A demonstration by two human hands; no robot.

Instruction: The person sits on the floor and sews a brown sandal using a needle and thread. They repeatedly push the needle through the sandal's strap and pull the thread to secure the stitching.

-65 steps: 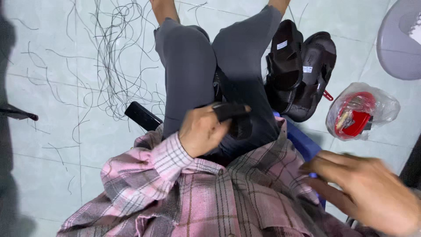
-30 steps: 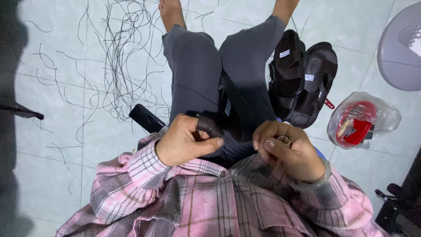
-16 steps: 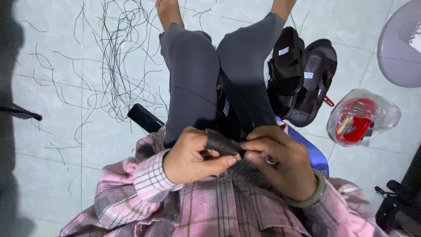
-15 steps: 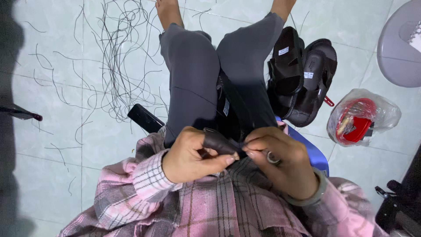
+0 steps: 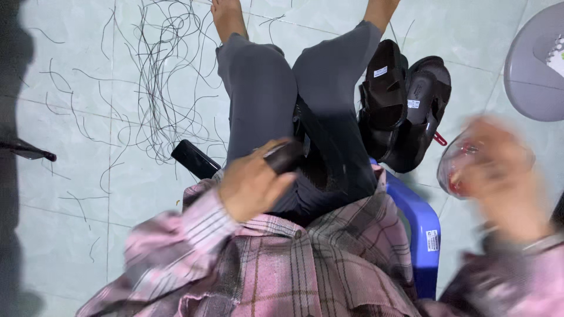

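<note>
Two bare hands show from above, on a person seated on a blue plastic stool (image 5: pixel 424 226) in a pink plaid shirt (image 5: pixel 305 270) and grey trousers (image 5: pixel 264 100), bare feet stretched out over the pale tiled floor (image 5: pixel 70 194). The left hand (image 5: pixel 254 183) rests over the lap, its fingers (image 5: pixel 281 176) curled tight around a short dark cylindrical piece (image 5: pixel 285 157) whose end sticks out past the knuckles toward the knees; what kind of piece it is cannot be told. The right hand (image 5: pixel 502 170) is out to the person's right, away from the lap and well apart from the dark piece, so blurred that I cannot tell whether its fingers are spread or closed, or whether they hold anything. It lies in front of a clear plastic bag with red contents (image 5: pixel 455 173) on the floor, hiding most of it. Just beside the right leg stands a pair of black sandals (image 5: pixel 405 105), set side by side. A black flat oblong object (image 5: pixel 195 159) lies on the floor touching the left thigh, half tucked under the shirt hem. Beyond it, loose thin black strands (image 5: pixel 158 88) lie scattered in a tangle across the tiles. A round grey stool seat (image 5: pixel 531 64) shows at the upper right corner, and a dark pointed object (image 5: pixel 29 151) juts in from the left edge
</note>
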